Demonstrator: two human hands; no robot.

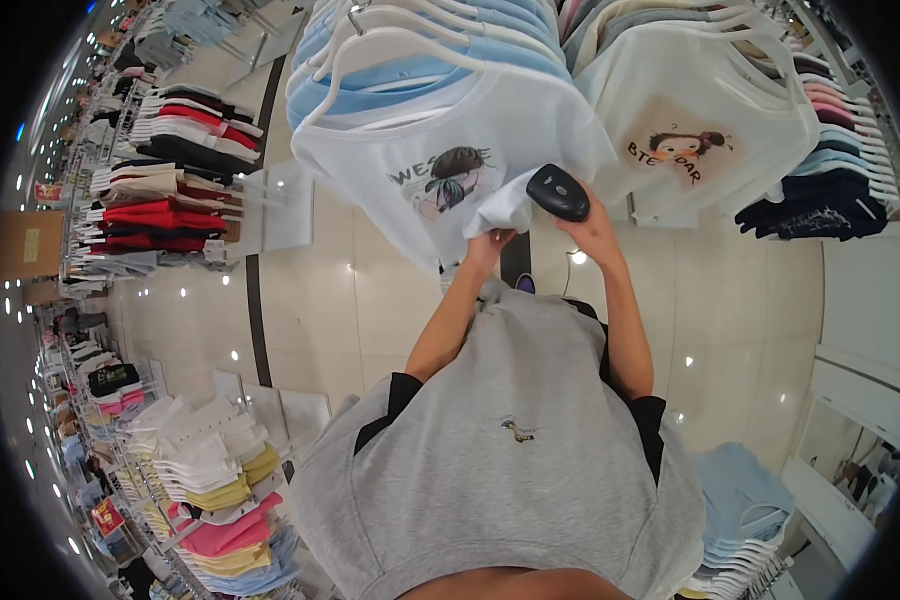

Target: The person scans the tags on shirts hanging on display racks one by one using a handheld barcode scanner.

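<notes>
Fingers of the left hand (491,246) pinch a raised, bunched edge of one white shirt (370,168), which hangs far left of centre on a white hanger (336,92). Those of the right hand (594,232) curl round one black scanner (558,194), its head over the cloth's right side; their tips are hidden beneath it. Two printed shirts face the person: this one and, just to its right, one cream shirt (660,95). Several light-blue shirts (395,75) hang behind the white one.
</notes>
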